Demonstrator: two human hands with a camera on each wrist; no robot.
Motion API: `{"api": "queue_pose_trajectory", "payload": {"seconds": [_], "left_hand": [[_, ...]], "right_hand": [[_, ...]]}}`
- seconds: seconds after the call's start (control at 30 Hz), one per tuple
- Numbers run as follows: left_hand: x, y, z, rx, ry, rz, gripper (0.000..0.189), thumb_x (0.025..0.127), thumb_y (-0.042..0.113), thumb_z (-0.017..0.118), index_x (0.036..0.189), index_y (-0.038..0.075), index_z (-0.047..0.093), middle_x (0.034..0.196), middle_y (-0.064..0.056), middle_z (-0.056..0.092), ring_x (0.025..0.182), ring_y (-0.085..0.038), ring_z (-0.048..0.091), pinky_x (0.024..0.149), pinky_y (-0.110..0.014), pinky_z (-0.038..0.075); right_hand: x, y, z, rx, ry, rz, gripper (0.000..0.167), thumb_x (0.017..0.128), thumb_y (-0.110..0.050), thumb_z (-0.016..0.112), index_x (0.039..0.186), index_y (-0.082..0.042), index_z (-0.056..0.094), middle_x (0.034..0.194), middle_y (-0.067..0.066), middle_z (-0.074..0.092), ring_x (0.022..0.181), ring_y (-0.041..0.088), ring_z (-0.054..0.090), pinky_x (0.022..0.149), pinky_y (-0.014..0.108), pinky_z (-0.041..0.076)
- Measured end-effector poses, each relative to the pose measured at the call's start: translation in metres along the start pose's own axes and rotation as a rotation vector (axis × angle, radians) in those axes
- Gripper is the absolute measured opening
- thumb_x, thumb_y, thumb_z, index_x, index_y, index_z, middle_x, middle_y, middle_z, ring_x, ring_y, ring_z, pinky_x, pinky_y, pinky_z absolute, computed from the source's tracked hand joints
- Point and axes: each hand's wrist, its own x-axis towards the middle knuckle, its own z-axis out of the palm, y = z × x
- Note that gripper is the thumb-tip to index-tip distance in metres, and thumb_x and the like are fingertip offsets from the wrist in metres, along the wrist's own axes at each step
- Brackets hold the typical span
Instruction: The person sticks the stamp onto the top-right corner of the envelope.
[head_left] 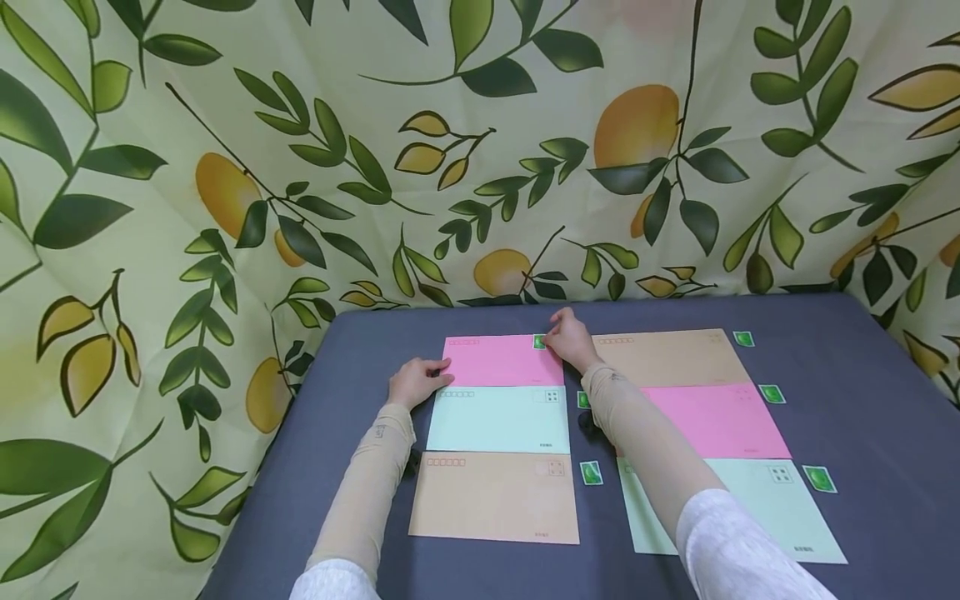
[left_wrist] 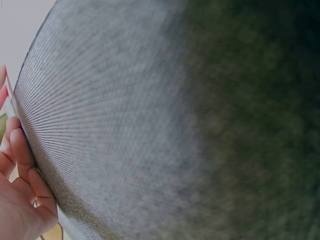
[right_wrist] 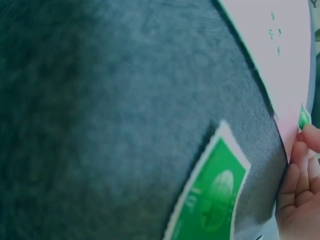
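A pink envelope lies at the far end of the left column on the table. My left hand rests at its left edge, fingertips touching the paper; in the left wrist view the fingers are loosely bent. At the envelope's top right corner, my right hand pinches a small green stamp between thumb and fingers. The right wrist view shows that stamp against the pink paper, partly covered by the fingertips. Another green stamp lies loose on the cloth nearer that camera.
Below the pink envelope lie a light blue envelope and a tan one. A right column holds tan, pink and pale green envelopes, partly behind my right arm. Several loose stamps sit beside the envelopes on the dark tablecloth.
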Motion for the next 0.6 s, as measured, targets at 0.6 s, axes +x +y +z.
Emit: {"api": "queue_pose_trajectory", "payload": {"seconds": [0.6], "left_hand": [[-0.0017, 0.0000, 0.0028, 0.015, 0.021, 0.001, 0.044, 0.083, 0.039, 0.067, 0.124, 0.026, 0.060, 0.085, -0.006, 0.060, 0.078, -0.019, 0.048, 0.076, -0.040, 0.035]], "right_hand": [[-0.0014, -0.0053, 0.0051, -0.242, -0.029, -0.059, 0.031, 0.089, -0.014, 0.054, 0.117, -0.007, 0.042, 0.096, 0.013, 0.065, 0.080, 0.024, 0.060, 0.069, 0.036, 0.046]]}}
